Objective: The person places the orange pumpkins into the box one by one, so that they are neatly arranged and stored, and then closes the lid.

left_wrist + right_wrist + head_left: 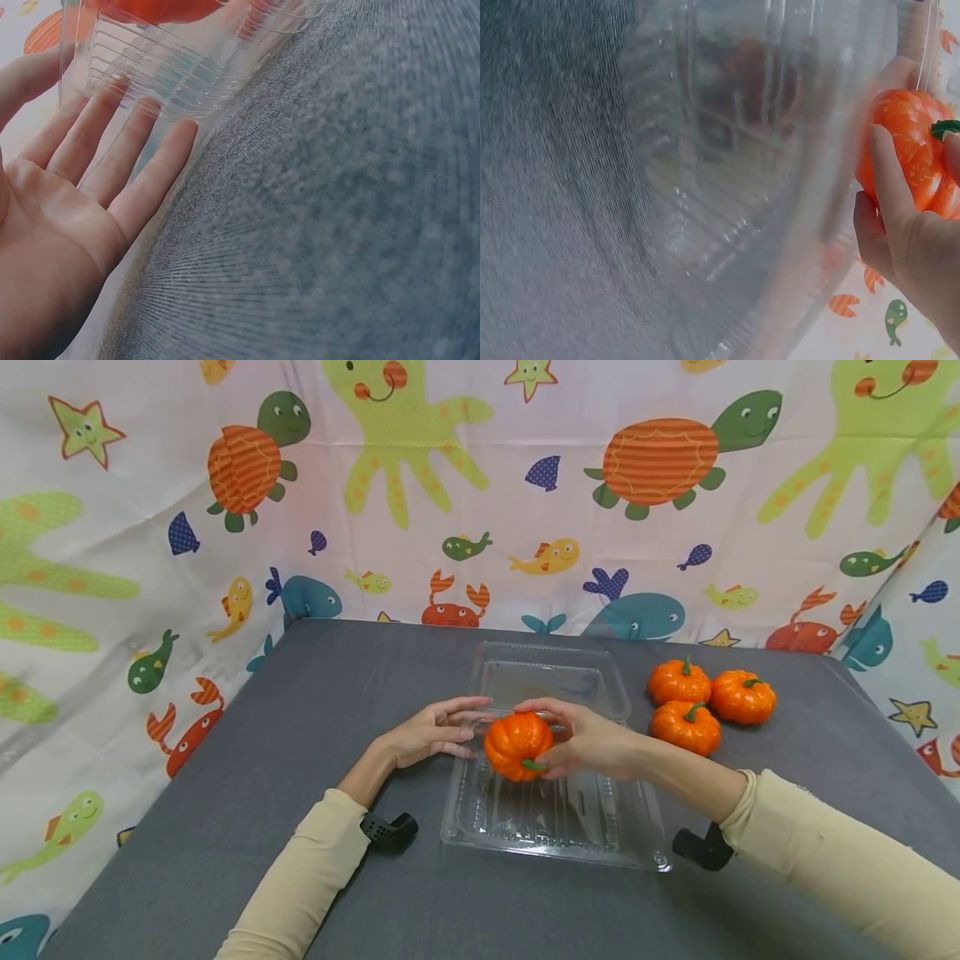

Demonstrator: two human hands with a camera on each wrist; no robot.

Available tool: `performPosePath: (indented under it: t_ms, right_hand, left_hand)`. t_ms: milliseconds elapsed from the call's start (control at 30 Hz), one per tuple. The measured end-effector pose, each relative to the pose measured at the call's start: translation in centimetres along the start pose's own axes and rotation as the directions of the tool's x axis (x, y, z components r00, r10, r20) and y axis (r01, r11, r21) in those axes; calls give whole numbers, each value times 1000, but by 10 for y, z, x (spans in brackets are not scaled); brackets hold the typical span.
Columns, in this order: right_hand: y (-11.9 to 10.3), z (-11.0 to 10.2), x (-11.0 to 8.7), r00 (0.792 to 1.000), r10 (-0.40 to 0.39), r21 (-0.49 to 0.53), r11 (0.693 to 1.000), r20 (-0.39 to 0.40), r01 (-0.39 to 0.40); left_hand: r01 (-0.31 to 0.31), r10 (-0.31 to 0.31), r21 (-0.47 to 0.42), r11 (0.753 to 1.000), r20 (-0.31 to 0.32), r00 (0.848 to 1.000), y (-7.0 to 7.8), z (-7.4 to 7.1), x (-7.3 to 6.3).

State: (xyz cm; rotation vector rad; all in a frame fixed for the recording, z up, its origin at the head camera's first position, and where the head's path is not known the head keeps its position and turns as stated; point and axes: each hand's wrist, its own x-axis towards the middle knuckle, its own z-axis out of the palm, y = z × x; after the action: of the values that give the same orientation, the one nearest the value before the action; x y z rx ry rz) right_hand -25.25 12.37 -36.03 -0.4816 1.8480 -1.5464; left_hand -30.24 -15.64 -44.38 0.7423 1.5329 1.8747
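Observation:
An orange toy pumpkin [517, 746] with a green stem is gripped by my right hand [588, 742], held over the clear plastic clamshell container [555, 852]. The right wrist view shows the fingers and thumb around the same pumpkin [909, 142]. My left hand [431, 732] is at the container's left side. In the left wrist view its fingers [142, 142] are extended, with the tips against the clear ribbed wall [161, 64]. The container lies unfolded, its lid [551, 681] toward the back. Part of the container's left edge is hidden behind the hands and pumpkin.
Three more toy pumpkins stand grouped right of the lid: a back one [678, 682], a right one [742, 697] and a front one [686, 727]. A grey cloth covers the table [300, 710]. A curtain with sea animals [465, 485] hangs behind it.

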Motion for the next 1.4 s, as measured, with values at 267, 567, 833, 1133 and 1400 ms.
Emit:
performPosePath:
  t_ms: [267,567,833,1133,1400]
  right_hand:
    - [-2,4,3,999,7,-43,999,-34,-8]
    - [0,8,9,997,33,-114,993,-72,-41]
    - [-8,5,9,991,70,-133,987,-113,-85]
    - [-17,6,9,991,85,-125,987,-104,-98]
    - [-12,13,16,988,90,-179,977,-129,-112]
  left_hand:
    - [7,-7,0,1000,-18,1000,1,0,0]
    - [3,-4,-14,1000,-42,999,-1,0,0]
    - [3,-4,-15,1000,-67,998,1,1,0]
    - [-3,2,-5,1000,-118,993,3,0,0]
    - [-2,1,-7,1000,-134,991,0,0,1]
